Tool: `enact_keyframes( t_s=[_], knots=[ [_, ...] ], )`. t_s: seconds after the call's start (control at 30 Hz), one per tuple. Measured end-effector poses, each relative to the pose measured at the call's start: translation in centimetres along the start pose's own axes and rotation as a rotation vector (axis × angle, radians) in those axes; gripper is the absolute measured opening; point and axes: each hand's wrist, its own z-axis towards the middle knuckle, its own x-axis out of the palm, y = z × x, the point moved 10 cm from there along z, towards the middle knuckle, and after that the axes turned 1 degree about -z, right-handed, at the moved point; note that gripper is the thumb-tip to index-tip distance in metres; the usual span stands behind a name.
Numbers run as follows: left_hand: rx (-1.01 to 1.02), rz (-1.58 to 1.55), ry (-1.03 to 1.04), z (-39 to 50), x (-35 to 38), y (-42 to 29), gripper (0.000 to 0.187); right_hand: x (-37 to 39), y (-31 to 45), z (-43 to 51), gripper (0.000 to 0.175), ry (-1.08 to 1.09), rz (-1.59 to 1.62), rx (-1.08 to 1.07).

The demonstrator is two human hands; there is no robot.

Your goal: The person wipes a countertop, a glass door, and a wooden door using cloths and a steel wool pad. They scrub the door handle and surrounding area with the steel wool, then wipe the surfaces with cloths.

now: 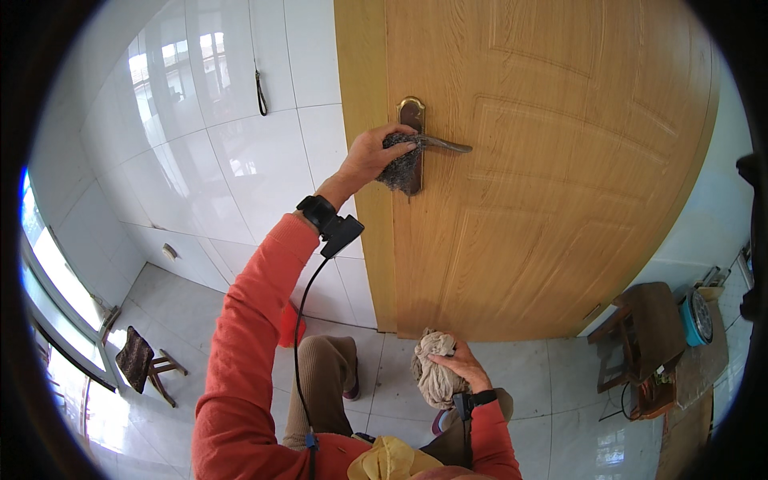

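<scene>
My left hand (379, 153) presses a dark grey mesh scouring pad (401, 171) against the brown door handle plate (412, 112), which has a gold-coloured rim. The pad covers much of the plate's middle and left side. From beside my fingertips the lever handle (449, 144) points right across the wood-grain door (516, 240). Low in front of the door, my right hand (465, 366) grips a crumpled beige cloth (441, 378), held above the floor near my right knee. Straps with black devices sit on both wrists, and a cable runs down from the left one.
White tiled wall (270, 162) adjoins the door frame (364, 198) on the left, with a black strap (260, 96) hanging there. A small folding stool (147, 363) stands at lower left. Wooden furniture (651, 324) and a blue basin (696, 318) are at right. Something red (291, 327) lies behind my left knee.
</scene>
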Motion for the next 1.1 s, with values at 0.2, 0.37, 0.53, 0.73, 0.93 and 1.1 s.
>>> enact_keyframes(
  t_s=[0.2,0.37,0.53,0.73,0.93,1.1],
  knots=[
    [0.07,0.011,0.075,0.5,-0.1,-0.5,0.029,0.0,-0.8,0.1,0.071,0.007,-0.04,0.029],
    [0.038,-0.028,0.171,0.5,0.2,-0.1,0.033,0.3,-0.2,-0.1,0.07,0.032,0.043,0.033],
    [0.156,-0.047,0.058,-0.8,0.4,-1.4,0.038,0.1,1.0,-0.3,0.067,-0.003,-0.026,0.02],
    [-0.11,-0.273,-0.145,-1.9,-1.3,1.6,0.026,0.2,0.9,-0.4,0.066,0.012,0.009,0.039],
    [-0.26,-0.346,-0.126,-2.7,-1.1,2.5,0.034,0.0,0.8,-0.2,0.069,-0.013,-0.043,0.033],
    [-0.214,-0.446,-0.076,-2.8,-0.5,2.2,0.038,-0.1,0.8,-0.4,0.069,-0.024,-0.043,0.036]
  ],
)
